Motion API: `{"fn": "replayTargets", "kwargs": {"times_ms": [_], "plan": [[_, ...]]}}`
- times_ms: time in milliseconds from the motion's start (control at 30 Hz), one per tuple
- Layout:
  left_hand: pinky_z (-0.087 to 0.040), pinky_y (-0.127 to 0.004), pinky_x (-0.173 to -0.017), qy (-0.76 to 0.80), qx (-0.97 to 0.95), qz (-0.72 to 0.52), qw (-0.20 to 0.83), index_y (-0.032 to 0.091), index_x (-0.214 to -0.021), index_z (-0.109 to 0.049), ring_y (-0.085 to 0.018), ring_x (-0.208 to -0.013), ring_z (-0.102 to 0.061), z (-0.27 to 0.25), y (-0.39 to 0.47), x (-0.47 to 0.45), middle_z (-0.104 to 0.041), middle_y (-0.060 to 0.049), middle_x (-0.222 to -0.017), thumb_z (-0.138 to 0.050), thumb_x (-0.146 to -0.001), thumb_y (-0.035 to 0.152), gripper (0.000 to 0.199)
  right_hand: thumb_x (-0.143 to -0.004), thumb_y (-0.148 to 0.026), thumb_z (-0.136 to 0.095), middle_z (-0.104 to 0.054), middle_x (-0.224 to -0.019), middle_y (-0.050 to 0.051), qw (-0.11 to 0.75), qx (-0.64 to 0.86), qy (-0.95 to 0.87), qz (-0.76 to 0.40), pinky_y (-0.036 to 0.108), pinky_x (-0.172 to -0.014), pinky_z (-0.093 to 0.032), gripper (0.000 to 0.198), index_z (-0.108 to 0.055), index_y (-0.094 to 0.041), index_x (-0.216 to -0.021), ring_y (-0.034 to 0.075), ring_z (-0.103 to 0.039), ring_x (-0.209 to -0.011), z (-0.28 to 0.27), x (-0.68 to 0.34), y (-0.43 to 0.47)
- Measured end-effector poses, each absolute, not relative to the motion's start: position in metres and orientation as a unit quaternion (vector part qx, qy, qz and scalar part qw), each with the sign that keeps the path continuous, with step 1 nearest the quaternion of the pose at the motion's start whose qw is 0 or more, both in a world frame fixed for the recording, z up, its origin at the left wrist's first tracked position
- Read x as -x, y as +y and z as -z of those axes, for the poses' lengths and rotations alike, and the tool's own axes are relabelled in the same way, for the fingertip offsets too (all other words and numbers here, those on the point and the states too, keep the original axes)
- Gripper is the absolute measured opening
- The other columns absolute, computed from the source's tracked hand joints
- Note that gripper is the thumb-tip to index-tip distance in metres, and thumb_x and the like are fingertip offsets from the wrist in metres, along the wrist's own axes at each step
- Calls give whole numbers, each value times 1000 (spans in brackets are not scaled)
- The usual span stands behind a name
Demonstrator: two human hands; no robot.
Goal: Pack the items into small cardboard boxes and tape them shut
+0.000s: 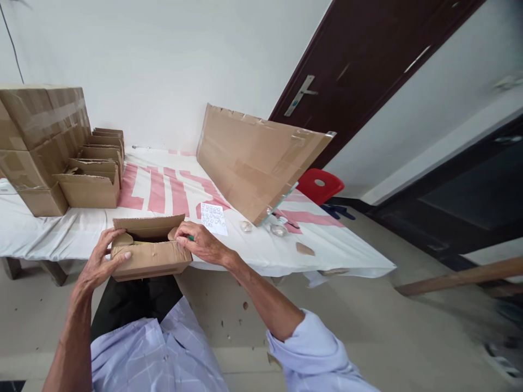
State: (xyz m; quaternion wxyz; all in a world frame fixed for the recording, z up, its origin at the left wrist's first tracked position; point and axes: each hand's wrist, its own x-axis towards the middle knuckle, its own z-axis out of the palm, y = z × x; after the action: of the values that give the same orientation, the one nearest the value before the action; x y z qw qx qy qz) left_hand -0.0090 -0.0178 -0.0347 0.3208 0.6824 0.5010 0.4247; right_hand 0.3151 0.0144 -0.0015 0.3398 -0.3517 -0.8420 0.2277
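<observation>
A small cardboard box (153,260) with its top flaps raised sits at the table's front edge, above my lap. My left hand (103,260) grips its left end, thumb on the near side and fingers at the back corner. At the right end, my right hand (201,242) is closed on the box's edge by a side flap. A small green thing (190,238) shows at those fingers; its kind cannot be made out. Inside, the box is mostly in shadow, with a yellowish strip along the near edge. A paper sheet with handwritten marks (213,219) lies just beyond my right hand.
Stacked taped cartons (38,136) stand at the left, beside a row of open boxes (92,185). A big cardboard sheet (261,163) leans upright on the white-covered table (261,256). Tape rolls (279,230) lie near its base. A red stool (321,188) stands behind.
</observation>
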Motion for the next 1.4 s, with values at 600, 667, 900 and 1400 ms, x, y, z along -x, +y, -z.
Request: {"fn": "replayTargets", "kwargs": {"times_ms": [600, 667, 900, 1400], "plan": [[-57, -41, -96, 510, -666, -436, 325, 27, -112, -75, -35, -133, -58, 33, -18, 4, -57, -9, -142, -76, -80, 66, 51, -95, -9, -57, -67, -84, 2, 359, 342, -852, -168, 32, -81, -48, 20, -61, -22, -81, 18, -60, -82, 2, -309, 16], [-57, -40, -94, 517, -656, -445, 323, 25, -96, -77, -35, -134, -57, 35, -16, 1, -58, -10, -141, -75, -80, 66, 45, -99, -12, -56, -67, -85, 4, 392, 329, -853, -107, 35, -83, -50, 21, -61, -23, -83, 20, -60, -85, 9, -307, 17], [-59, -40, -93, 537, -615, -488, 309, 21, -70, -69, -37, -139, -52, 40, -10, -9, -59, -12, -138, -71, -82, 68, 48, -106, -18, -46, -68, -92, 9, 450, 331, -829, 18, 44, -90, -51, 26, -65, -24, -89, 25, -60, -91, 30, -301, 18], [-58, -40, -92, 531, -623, -484, 311, 22, -72, -67, -36, -138, -52, 38, -11, -9, -58, -11, -140, -67, -87, 61, 42, -104, -17, -51, -65, -89, 6, 425, 358, -829, -68, 37, -86, -47, 24, -57, -24, -83, 22, -58, -89, 30, -300, 21]]}}
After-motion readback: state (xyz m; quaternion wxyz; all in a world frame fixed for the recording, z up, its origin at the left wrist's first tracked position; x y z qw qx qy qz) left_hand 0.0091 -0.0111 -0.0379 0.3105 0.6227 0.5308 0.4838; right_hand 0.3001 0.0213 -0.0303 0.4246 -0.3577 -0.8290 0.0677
